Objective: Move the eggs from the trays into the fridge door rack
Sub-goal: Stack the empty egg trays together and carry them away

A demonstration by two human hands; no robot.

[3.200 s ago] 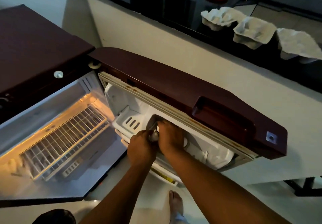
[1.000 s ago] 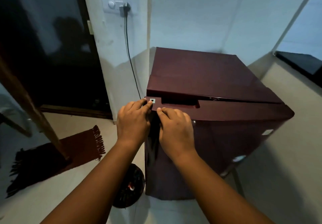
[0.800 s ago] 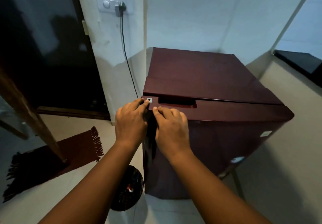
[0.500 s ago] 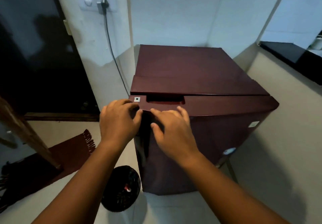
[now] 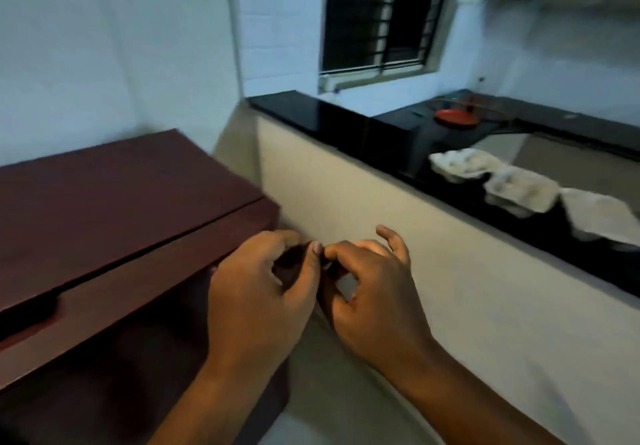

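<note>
Fridge: we see the maroon fridge (image 5: 104,209) at the left of the frame, its door (image 5: 114,302) shut.
Left hand: our left hand (image 5: 259,292) sits at lower centre, by the door's right corner, fingers loosely curled, holding nothing we can see.
Right hand: our right hand (image 5: 374,292) is just beside it, fingertips near the left thumb, fingers half spread, nothing in it.
Egg trays: three pale egg trays (image 5: 519,191) stand in a row on the black counter (image 5: 346,122) at the right; blur hides their cups.
Eggs: we see none in view.
Background: a barred window (image 5: 381,15) at upper centre, a red dish (image 5: 455,118) further along the counter.
</note>
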